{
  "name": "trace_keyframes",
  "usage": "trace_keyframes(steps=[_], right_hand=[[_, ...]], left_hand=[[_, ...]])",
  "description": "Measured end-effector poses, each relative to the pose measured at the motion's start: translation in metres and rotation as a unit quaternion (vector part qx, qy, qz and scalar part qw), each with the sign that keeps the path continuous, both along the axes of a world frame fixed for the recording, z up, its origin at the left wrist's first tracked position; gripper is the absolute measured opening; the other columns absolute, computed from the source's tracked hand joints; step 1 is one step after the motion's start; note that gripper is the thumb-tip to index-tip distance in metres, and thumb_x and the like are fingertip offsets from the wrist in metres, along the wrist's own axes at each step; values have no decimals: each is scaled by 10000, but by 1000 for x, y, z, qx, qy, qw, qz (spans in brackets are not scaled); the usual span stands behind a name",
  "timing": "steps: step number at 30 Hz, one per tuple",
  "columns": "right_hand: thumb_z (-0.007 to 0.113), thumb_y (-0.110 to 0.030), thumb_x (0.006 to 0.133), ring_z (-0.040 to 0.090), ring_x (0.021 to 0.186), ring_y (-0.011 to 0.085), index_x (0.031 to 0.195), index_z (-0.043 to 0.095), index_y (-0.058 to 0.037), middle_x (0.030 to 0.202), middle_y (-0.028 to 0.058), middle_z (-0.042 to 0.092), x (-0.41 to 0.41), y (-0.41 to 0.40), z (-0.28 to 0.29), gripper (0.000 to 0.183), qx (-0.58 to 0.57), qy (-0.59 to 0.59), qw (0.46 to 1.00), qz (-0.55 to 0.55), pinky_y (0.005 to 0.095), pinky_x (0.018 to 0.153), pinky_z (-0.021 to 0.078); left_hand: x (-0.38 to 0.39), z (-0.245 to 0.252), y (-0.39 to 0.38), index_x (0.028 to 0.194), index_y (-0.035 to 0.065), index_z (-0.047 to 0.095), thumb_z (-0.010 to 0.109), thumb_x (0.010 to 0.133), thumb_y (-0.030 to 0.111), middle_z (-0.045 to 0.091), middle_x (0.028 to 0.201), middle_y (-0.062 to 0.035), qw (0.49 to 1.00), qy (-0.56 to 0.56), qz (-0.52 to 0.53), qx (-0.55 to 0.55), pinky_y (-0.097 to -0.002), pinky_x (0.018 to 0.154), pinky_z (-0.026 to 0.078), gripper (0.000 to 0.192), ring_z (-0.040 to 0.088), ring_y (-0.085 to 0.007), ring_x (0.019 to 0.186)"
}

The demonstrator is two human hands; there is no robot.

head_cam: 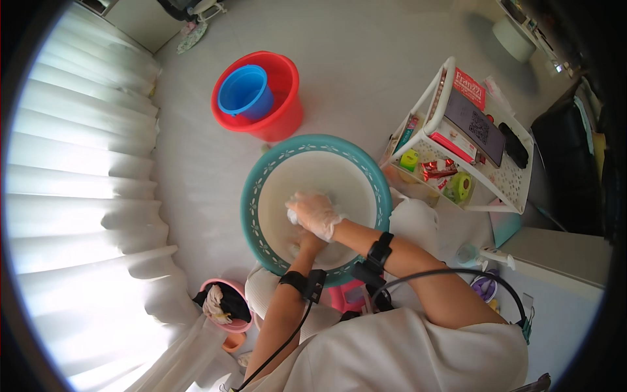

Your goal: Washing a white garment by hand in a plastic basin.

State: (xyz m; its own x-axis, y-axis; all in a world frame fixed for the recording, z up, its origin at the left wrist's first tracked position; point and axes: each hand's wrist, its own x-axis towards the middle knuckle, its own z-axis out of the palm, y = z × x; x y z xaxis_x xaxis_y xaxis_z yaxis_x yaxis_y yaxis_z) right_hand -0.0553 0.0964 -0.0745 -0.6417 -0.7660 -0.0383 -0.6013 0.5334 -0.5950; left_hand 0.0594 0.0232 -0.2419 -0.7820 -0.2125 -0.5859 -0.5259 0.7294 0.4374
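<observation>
A round teal plastic basin [250,215] with a pattern of small cut-outs in its rim stands before me, holding cloudy water. Over the water, my right hand [316,213] wears a thin translucent glove and is curled around something white, perhaps wet cloth or foam. My left hand [309,240] reaches in from below and lies partly under the right one; its fingers are hidden by the water and the right hand. What the left hand touches cannot be made out. Both forearms wear black straps with small devices and cables.
Beyond the basin, a blue bucket [242,90] sits inside a red tub [289,115]. A white trolley [509,191] with packets and boxes stands at right. A pink basket [230,326] of clothes is at lower left, near a white curtain [88,196]. A black cable crosses my right arm.
</observation>
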Motion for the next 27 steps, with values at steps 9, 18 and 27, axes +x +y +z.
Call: trace_keyframes(steps=[9,18,27], right_hand=[[609,-161,767,598,846,302,990,663,-171,1030,63,594,17,51,-62,230,-18,14,999,-38,407,727,512],[567,-158,811,622,912,332,946,656,-138,994,123,627,-33,-5,-82,163,31,-31,999,-12,441,781,504],[557,-156,833,612,981,362,1040,650,-104,1082,171,625,-90,-8,-67,233,119,-50,987,-97,455,829,494]], left_hand=[[-24,38,36,1478,197,241,469,841,582,218,1536,-117,981,-75,-160,-80,-762,971,144,779,182,-324,1413],[-44,105,41,1485,132,211,479,861,472,135,1546,-180,982,-134,23,-131,-754,990,125,760,93,-488,1390],[-51,110,55,1461,40,222,493,861,426,112,1521,-273,985,-42,-83,-145,-612,1086,150,764,102,-488,1390]])
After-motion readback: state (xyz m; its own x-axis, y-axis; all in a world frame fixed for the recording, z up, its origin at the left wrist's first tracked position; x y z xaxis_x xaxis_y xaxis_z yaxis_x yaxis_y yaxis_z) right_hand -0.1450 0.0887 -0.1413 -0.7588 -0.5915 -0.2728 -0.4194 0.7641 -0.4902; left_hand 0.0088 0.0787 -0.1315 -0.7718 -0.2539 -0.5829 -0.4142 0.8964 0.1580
